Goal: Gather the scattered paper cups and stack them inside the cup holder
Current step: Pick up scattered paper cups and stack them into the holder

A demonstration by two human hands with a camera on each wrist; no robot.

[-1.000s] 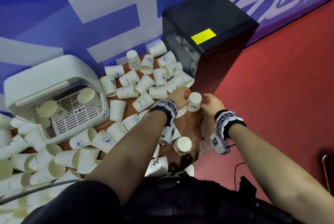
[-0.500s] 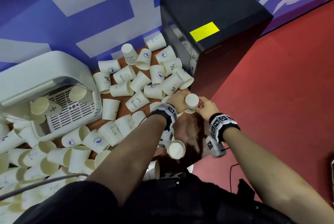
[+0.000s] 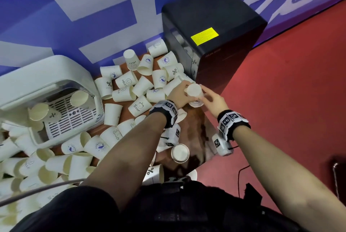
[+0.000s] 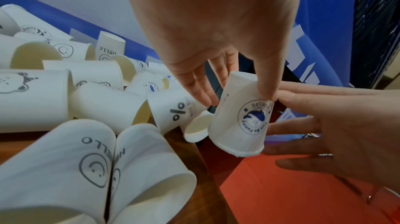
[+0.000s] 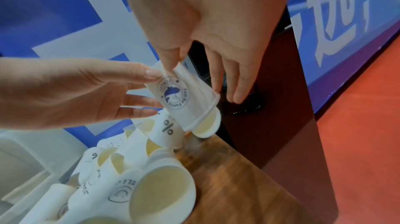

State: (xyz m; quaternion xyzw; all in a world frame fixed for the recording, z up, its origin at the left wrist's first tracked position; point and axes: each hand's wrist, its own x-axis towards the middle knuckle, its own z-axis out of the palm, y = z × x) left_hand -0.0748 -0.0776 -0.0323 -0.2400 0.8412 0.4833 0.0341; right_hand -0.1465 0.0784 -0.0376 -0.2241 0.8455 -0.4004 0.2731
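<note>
Fingers of both hands meet on 1 paper cup [image 4: 239, 118], held upside down in the air off the right edge of the table [image 3: 196, 128], just in front of the black cabinet [image 3: 211, 31]. The left hand [image 3: 178, 94] pinches it near its base between thumb and fingertips. The right hand [image 3: 213, 101] has its thumb on the base and its other fingers spread loosely along the far side of the wall, so its grip looks only partly taken.

1 second ago the left hand alone carried this cup while the right hand reached toward it with open fingers, well apart; half a second ago the 2 hands closed in. Now both touch the cup, so this looks like a handover from left to right. A second cup mouth shows just under the held cup's rim in the right wrist view; whether the 2 are nested I cannot tell.

Dozens of cups [image 3: 121, 93] still lie scattered on their sides across the table, some spilling onto the white drip-tray appliance [image 3: 37, 74] at the left edge. Which object is the cup holder is unclear. The task seems at an early stage, with nearly everything left to gather.
</note>
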